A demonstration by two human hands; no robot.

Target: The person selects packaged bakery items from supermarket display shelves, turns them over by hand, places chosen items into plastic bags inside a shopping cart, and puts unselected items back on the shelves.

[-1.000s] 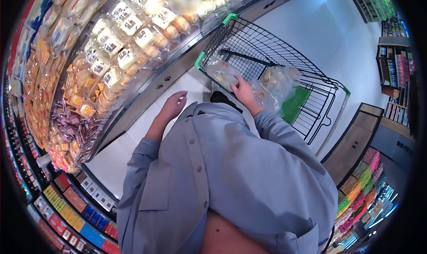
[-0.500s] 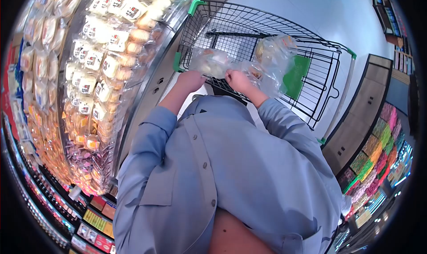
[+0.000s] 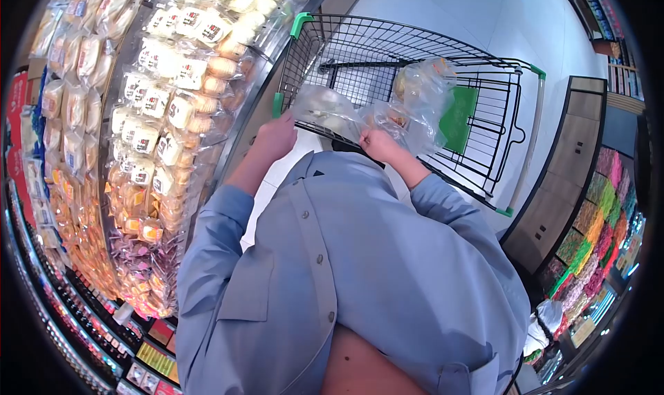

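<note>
A wire shopping cart with green corners stands in front of me. My left hand is closed at the left end of a clear plastic bag with pale items inside, near the cart's green lower corner. At the bag's right end, my right hand is closed in a pinch on the clear plastic. The bag is stretched between both hands over the cart's near rim. Further right in the cart lie more clear bags with food in them, beside a green panel.
A display of packaged bread and buns runs along the left. Boxed goods sit on shelves at the lower left. To the right stand a wood-faced counter and a rack of colourful packets.
My left hand has come up from the display side to the bag and closed on it. My right hand has closed too. The cart appears further left in view than at first.
</note>
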